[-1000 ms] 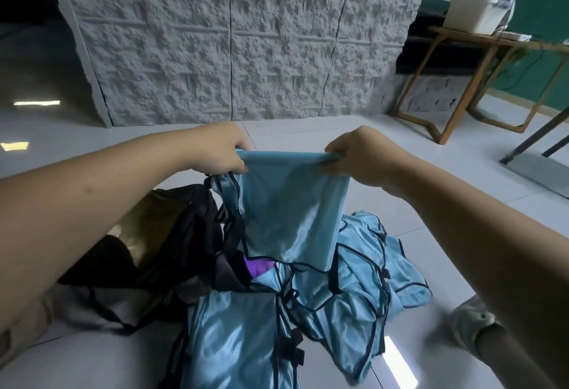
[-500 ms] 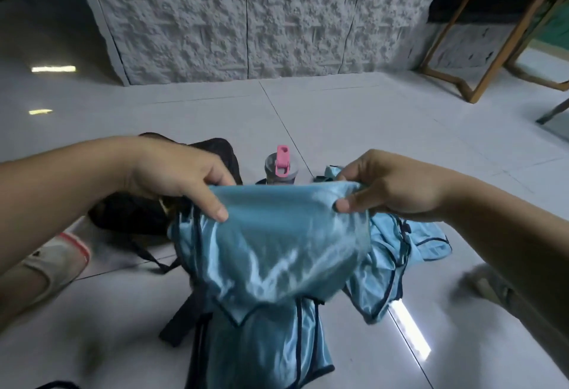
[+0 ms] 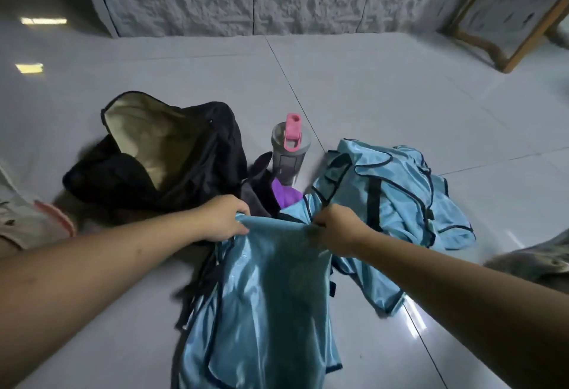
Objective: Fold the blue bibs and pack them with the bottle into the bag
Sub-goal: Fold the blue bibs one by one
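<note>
Folding step in hand, head view, the only one: left hand (image 3: 223,219) and right hand (image 3: 334,228) each pinch one end of the top edge of a blue bib (image 3: 271,296); fingers of both curled tight round the fabric, holding it taut between them; body of the bib hangs down toward the tiled floor (image 3: 400,96), lower part bunched and glossy, black trim showing at the sides.

Remaining bibs (image 3: 397,194) lie in a loose unfolded heap on the floor just right of the hands; bottle (image 3: 289,151) with pink cap stands upright behind the hands, between heap and bag; black bag (image 3: 160,154) lies open to the left, tan lining exposed, nothing blue visible inside; purple item beside the bottle base, identity unclear.

Judgement: early in task; no bib folded or packed yet; next move calls for bringing the held edge over onto the lower half, keeping corners aligned; slippery fabric likely to slide.
</note>
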The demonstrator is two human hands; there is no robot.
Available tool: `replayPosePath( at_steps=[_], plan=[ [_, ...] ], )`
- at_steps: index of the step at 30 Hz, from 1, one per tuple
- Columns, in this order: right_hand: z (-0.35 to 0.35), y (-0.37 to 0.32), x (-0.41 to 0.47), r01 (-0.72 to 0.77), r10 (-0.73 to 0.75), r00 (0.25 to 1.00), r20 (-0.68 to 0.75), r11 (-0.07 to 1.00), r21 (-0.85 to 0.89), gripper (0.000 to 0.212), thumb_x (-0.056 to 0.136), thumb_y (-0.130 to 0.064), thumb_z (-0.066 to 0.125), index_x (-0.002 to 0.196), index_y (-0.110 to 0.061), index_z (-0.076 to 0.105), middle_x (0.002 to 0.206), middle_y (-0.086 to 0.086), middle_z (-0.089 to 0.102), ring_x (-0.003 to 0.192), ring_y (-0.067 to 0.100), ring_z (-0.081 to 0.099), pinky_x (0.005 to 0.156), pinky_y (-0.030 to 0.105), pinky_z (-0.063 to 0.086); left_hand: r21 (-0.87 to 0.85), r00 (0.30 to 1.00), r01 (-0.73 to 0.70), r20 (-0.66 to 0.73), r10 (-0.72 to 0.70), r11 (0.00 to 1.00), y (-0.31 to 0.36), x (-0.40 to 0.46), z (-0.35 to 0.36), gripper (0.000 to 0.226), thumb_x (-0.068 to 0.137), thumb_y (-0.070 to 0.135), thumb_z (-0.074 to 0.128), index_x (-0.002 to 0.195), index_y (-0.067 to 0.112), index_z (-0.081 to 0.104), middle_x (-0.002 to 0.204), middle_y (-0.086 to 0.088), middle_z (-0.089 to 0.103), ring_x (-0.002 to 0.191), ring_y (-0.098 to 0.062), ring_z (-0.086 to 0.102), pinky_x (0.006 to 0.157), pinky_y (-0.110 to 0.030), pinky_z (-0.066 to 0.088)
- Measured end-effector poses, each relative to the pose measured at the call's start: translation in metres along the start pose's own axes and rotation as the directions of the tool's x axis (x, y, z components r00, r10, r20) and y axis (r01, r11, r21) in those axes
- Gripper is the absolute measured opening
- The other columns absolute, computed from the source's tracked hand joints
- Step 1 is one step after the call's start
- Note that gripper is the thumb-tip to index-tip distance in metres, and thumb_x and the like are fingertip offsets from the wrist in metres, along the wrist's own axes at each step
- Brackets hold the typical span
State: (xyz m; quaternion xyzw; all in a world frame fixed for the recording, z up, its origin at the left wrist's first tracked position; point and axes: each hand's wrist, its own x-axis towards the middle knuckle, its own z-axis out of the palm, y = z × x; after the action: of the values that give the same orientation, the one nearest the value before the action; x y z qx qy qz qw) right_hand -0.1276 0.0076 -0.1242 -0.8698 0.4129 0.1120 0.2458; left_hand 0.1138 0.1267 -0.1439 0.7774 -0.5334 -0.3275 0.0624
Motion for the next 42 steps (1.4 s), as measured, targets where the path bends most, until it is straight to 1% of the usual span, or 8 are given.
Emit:
replayPosePath(
  at_steps=[4, 8, 14, 21, 25, 31, 36, 42],
  plan=[
    [0.021, 0.006, 0.02, -0.099, 0.099, 0.994, -0.048, 0.995, 0.008, 0.022, 0.083, -0.006, 0.055, 0.062, -0.015, 0.054, 0.069, 0.002, 0.057, 0.068, 0.025, 0.058, 0.053, 0.028, 0.044, 0.025, 0.993, 0.019, -0.113, -0.016, 1.0, -0.011, 0.016, 0.021, 0.014, 0.081, 0.038, 0.076, 0.089, 0.037, 0.064, 0.096, 0.011, 0.069, 0.09, -0.016, 0.067, 0.083, -0.039, 0.058],
    [0.02, 0.002, 0.028, -0.119, 0.11, 0.988, -0.11, 0.99, -0.072, 0.023, 0.083, -0.006, 0.053, 0.097, -0.016, 0.067, 0.093, 0.008, 0.067, 0.081, 0.031, 0.063, 0.07, 0.036, 0.055, 0.326, 0.993, 0.028, -0.118, 0.011, 0.945, -0.01, 0.025, 0.027, 0.035, 0.09, 0.041, 0.07, 0.121, 0.029, 0.059, 0.116, -0.001, 0.059, 0.107, -0.028, 0.063, 0.081, -0.037, 0.051],
    [0.004, 0.022, 0.025, -0.129, 0.135, 0.954, -0.269, 0.991, 0.04, 0.02, 0.092, -0.021, 0.058, 0.111, -0.018, 0.064, 0.106, 0.008, 0.063, 0.094, 0.033, 0.064, 0.077, 0.038, 0.054, 0.642, 0.984, 0.075, -0.171, 0.046, 0.763, 0.035, 0.036, 0.019, 0.041, 0.085, 0.039, 0.067, 0.123, 0.028, 0.057, 0.123, 0.0, 0.059, 0.117, -0.024, 0.057, 0.092, -0.039, 0.046],
    [-0.035, 0.095, 0.009, -0.238, 0.306, 0.753, -0.583, 0.952, 0.191, 0.059, 0.094, -0.043, 0.062, 0.144, -0.015, 0.049, 0.133, 0.011, 0.056, 0.126, 0.032, 0.05, 0.104, 0.045, 0.046, 0.161, 0.949, -0.098, -0.281, 0.14, 0.982, 0.14, 0.059, 0.026, 0.03, 0.09, 0.053, 0.064, 0.104, 0.027, 0.066, 0.098, 0.006, 0.067, 0.095, -0.023, 0.066, 0.08, -0.033, 0.054],
    [-0.038, 0.145, 0.015, -0.404, 0.631, 0.679, -0.374, 0.748, 0.527, 0.074, 0.087, -0.062, 0.056, 0.137, -0.008, 0.045, 0.131, 0.016, 0.059, 0.116, 0.035, 0.057, 0.098, 0.05, 0.051, -0.103, 0.971, -0.112, -0.223, 0.087, 0.988, 0.177, 0.079, 0.038, 0.016, 0.093, 0.042, 0.067, 0.098, 0.027, 0.071, 0.085, 0.015, 0.063, 0.086, -0.012, 0.064, 0.077, -0.028, 0.053],
    [-0.042, 0.197, 0.004, -0.488, 0.706, 0.702, -0.093, 0.572, 0.66, 0.037, 0.091, -0.011, 0.045, 0.126, -0.002, 0.053, 0.122, 0.019, 0.063, 0.1, 0.033, 0.061, 0.083, 0.039, 0.052, -0.294, 0.995, -0.046, -0.097, 0.018, 0.955, 0.2, 0.101, 0.06, 0.015, 0.089, 0.046, 0.069, 0.095, 0.032, 0.068, 0.09, 0.013, 0.067, 0.078, -0.013, 0.064, 0.082, -0.034, 0.058],
    [-0.04, 0.221, -0.006, -0.438, 0.647, 0.763, -0.01, 0.529, 0.727, 0.014, 0.071, -0.012, 0.073, 0.081, -0.002, 0.071, 0.075, 0.013, 0.071, 0.067, 0.029, 0.066, 0.064, 0.04, 0.059, -0.474, 0.998, 0.056, 0.048, -0.038, 0.879, 0.208, 0.107, 0.079, 0.046, 0.091, 0.033, 0.075, 0.126, 0.02, 0.05, 0.094, -0.008, 0.073, 0.058, -0.016, 0.066, 0.054, -0.029, 0.054],
    [-0.06, 0.214, -0.009, -0.291, 0.591, 0.804, -0.067, 0.489, 0.822, 0.012, 0.086, -0.011, 0.071, 0.076, -0.006, 0.067, 0.065, 0.008, 0.054, 0.058, 0.021, 0.046, 0.052, 0.025, 0.037, -0.638, 0.998, 0.015, -0.039, -0.052, 0.77, 0.213, 0.108, 0.074, 0.031, 0.091, 0.022, 0.075, 0.069, 0.018, 0.053, 0.068, -0.003, 0.054, 0.063, -0.021, 0.053, 0.063, -0.032, 0.046]
  ],
)
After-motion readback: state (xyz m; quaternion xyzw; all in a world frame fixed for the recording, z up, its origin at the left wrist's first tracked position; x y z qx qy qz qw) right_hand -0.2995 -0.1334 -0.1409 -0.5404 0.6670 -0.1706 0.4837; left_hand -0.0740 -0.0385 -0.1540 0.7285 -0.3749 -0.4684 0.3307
